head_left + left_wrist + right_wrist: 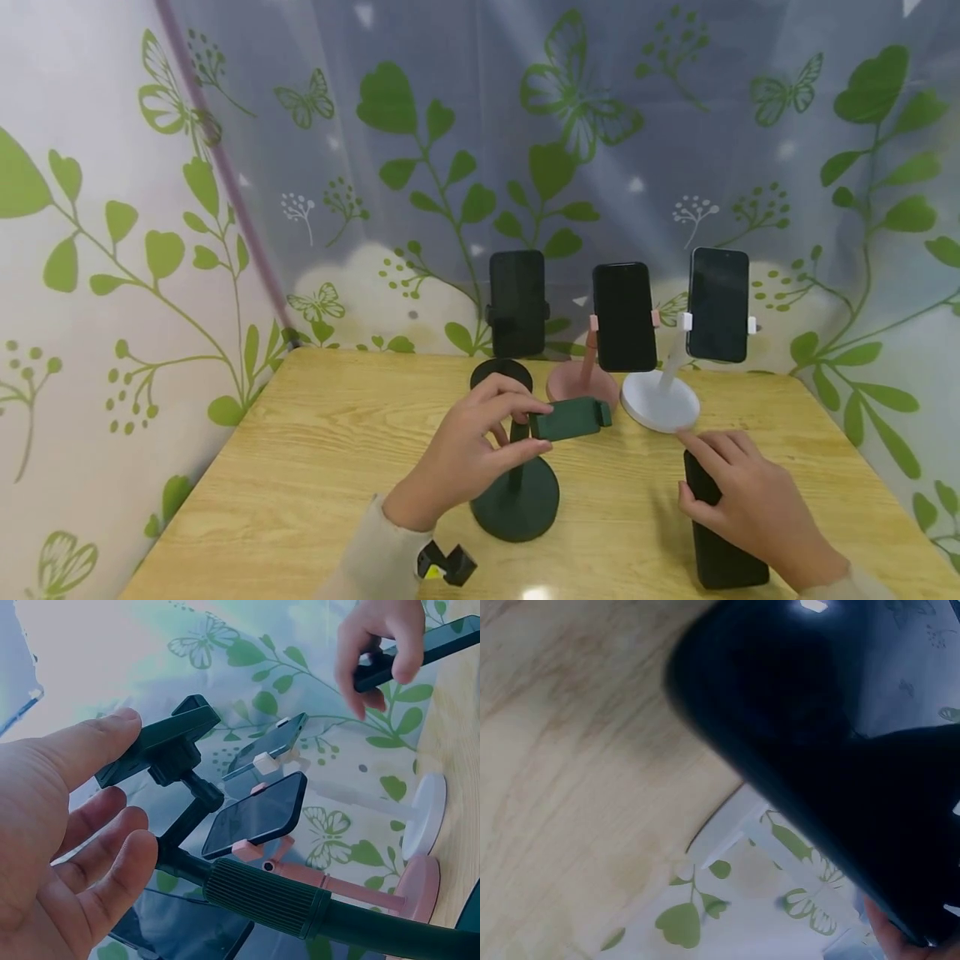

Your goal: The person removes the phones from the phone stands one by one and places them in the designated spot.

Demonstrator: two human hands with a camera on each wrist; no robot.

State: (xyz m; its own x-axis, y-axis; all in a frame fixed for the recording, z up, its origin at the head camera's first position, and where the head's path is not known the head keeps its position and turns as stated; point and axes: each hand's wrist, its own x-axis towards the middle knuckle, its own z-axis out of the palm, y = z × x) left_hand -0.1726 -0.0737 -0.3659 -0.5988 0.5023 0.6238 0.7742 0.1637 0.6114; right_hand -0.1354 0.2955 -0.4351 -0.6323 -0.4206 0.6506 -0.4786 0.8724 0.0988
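Observation:
My left hand (468,454) pinches one end of the clamp (572,418) on a dark green phone stand. Thumb on its upper side and fingers beneath, the hand holds the clamp tilted in the left wrist view. The stand's round green base (517,508) rests on the table, and its ribbed stem (262,898) shows below the clamp. On the right, my right hand (753,496) grips a black phone (731,558) by its edges. That phone's dark, glossy screen (802,735) fills much of the right wrist view. No phone sits in the green clamp.
Behind stand a black stand holding a phone (517,304), a pink stand (562,379) and a white stand (660,404), each with a phone. A leaf-patterned curtain (450,167) borders the wooden table (322,442) at the back and sides.

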